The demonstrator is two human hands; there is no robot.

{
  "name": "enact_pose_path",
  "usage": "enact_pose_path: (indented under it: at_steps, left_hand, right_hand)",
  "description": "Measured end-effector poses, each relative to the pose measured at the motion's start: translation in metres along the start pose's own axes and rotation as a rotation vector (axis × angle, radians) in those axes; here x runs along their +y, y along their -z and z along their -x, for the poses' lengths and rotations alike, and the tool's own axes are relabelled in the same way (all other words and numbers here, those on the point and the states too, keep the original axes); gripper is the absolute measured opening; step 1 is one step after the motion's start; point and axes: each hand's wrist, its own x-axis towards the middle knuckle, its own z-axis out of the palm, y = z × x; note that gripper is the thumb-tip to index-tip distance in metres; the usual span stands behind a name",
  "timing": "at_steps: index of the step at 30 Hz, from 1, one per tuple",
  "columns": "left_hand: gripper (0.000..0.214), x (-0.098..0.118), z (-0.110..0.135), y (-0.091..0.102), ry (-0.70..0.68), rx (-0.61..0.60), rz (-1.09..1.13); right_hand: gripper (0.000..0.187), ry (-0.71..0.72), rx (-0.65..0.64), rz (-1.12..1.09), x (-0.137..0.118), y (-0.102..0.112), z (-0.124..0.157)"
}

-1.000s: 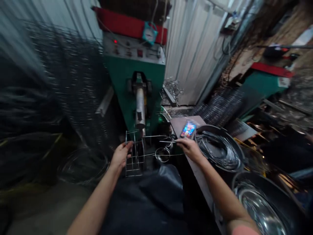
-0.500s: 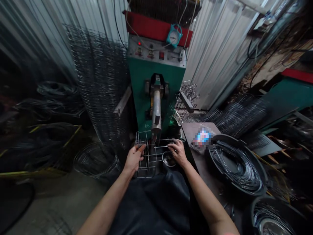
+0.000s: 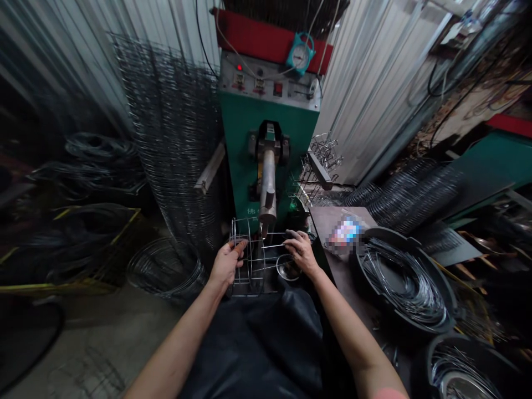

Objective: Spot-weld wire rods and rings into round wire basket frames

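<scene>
Near metal arm (image 3: 269,177) of green machine (image 3: 236,127), we see wire frame (image 3: 250,256), left hand (image 3: 226,266) clamped on it, right hand (image 3: 304,257) pinching thin rod (image 3: 276,246); slack grip could let rod skew.

A metal cylinder (image 3: 269,177) is blocking the way ahead between the left hand (image 3: 226,262) and right hand (image 3: 302,254); room is opening over the floor (image 3: 137,321) leftward.

2 forearms (image 3: 189,327) angle inward, fingers (image 3: 240,246) curled.

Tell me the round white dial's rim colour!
The round white dial's rim is teal, clearest in head view.
</scene>
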Motion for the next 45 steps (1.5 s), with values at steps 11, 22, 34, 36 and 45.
enact_pose_path:
  at_steps: [11, 22, 34, 36, 45]
  left_hand:
    - [0.043, 0.004, -0.006, -0.004, -0.011, -0.035, 0.062]
    - [0.043, 0.012, -0.02, -0.012, 0.017, -0.045, 0.11]
    - [0.038, 0.014, -0.032, -0.013, 0.057, -0.089, 0.124]
    - [0.04, 0.016, -0.03, -0.011, 0.047, -0.101, 0.123]
    - [0.033, 0.008, 0.026, 0.039, 0.14, -0.099, 0.162]
  right_hand:
    - [0.014, -0.018, -0.027, 0.011, 0.012, 0.001, -0.008]
    - [0.015, -0.086, -0.047, -0.019, 0.018, 0.0, -0.022]
    - [0.014, -0.127, -0.094, -0.055, 0.015, 0.005, -0.028]
    - [0.014, -0.116, -0.068, -0.048, 0.009, 0.008, -0.028]
    - [0.022, -0.171, -0.234, -0.316, -0.096, -0.002, 0.072]
